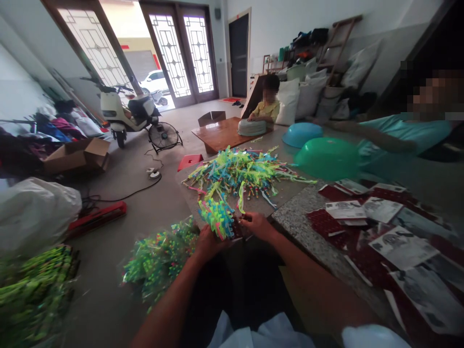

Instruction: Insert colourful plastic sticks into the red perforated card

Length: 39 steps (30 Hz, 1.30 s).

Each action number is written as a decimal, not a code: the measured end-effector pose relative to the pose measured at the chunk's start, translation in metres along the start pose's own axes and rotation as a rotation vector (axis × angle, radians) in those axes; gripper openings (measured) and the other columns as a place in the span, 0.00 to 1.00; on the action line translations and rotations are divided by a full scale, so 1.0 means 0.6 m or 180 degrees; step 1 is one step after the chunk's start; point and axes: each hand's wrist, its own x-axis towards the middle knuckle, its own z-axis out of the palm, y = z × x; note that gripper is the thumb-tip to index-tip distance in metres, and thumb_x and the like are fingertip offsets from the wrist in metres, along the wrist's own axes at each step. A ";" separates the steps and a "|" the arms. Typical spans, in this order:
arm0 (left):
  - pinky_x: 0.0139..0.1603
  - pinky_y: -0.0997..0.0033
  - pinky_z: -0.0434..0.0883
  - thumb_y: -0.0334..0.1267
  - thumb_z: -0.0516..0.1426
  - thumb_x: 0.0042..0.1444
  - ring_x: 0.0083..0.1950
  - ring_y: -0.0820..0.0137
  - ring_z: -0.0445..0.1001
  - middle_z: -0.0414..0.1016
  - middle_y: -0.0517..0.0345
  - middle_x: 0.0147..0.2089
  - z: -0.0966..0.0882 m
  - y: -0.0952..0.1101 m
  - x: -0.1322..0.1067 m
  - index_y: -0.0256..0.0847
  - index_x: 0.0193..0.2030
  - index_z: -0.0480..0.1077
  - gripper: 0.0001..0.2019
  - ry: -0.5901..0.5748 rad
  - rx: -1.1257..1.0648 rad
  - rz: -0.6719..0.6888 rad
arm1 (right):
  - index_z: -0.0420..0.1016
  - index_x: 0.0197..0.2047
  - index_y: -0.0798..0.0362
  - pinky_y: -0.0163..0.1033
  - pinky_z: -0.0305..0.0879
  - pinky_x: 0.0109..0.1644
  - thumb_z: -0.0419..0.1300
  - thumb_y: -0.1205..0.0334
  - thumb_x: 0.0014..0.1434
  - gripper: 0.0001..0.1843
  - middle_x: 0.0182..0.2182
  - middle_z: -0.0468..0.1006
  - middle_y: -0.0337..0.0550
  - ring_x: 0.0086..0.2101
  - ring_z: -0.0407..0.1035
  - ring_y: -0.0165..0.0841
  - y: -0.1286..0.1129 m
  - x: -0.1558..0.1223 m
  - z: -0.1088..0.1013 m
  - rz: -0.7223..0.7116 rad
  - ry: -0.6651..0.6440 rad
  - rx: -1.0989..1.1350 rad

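My left hand [210, 240] is closed around a bundle of small bright plastic pieces [217, 217], yellow-green, blue and some pink. My right hand [256, 226] is beside it, thumb and fingers pinched together at the lower end of a yellow-green strand [241, 197]. Past both hands, a large loose pile of similar strands [241, 169], some with beaded-looking ends, spreads over the grey tabletop [268, 205]. The exact shape of each piece is too small to make out, and my left fingers are partly hidden by the bundle.
Printed cards [402, 246] lie on dark red cloth at the right. Green [326, 157] and blue basins [302, 134] stand near a person in a light blue shirt [398, 135]. Another person in yellow [266, 111] sits at a wooden table [217, 135]. Filled clear bags [159, 261] stand at lower left.
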 end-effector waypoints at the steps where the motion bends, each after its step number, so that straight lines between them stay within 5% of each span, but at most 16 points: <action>1: 0.62 0.45 0.74 0.48 0.73 0.49 0.57 0.50 0.78 0.81 0.48 0.52 0.000 0.000 0.000 0.42 0.52 0.77 0.25 -0.0020 0.0073 0.0027 | 0.81 0.39 0.56 0.33 0.60 0.36 0.61 0.54 0.63 0.14 0.32 0.81 0.39 0.33 0.71 0.32 -0.002 -0.006 0.009 -0.0068 0.0044 -0.0059; 10: 0.60 0.48 0.75 0.49 0.74 0.48 0.56 0.51 0.78 0.81 0.48 0.52 0.001 -0.002 -0.001 0.42 0.53 0.76 0.27 0.0032 0.0250 0.0087 | 0.77 0.47 0.54 0.33 0.62 0.42 0.62 0.68 0.64 0.08 0.40 0.84 0.45 0.40 0.76 0.35 -0.008 -0.021 0.047 -0.0175 0.0067 -0.0594; 23: 0.59 0.47 0.75 0.51 0.73 0.49 0.55 0.49 0.77 0.80 0.45 0.50 0.001 0.000 0.002 0.41 0.51 0.77 0.26 0.0027 0.0304 0.0142 | 0.75 0.56 0.56 0.39 0.68 0.51 0.53 0.64 0.72 0.14 0.50 0.82 0.56 0.51 0.78 0.43 -0.060 -0.019 0.041 -0.0039 -0.0621 -0.2401; 39: 0.56 0.50 0.76 0.56 0.72 0.48 0.51 0.52 0.79 0.81 0.48 0.47 0.001 0.006 0.005 0.42 0.48 0.76 0.27 0.0132 0.0285 0.0230 | 0.78 0.55 0.54 0.43 0.73 0.51 0.56 0.61 0.69 0.16 0.49 0.84 0.56 0.49 0.81 0.46 -0.076 -0.006 0.054 0.0059 -0.0712 -0.2586</action>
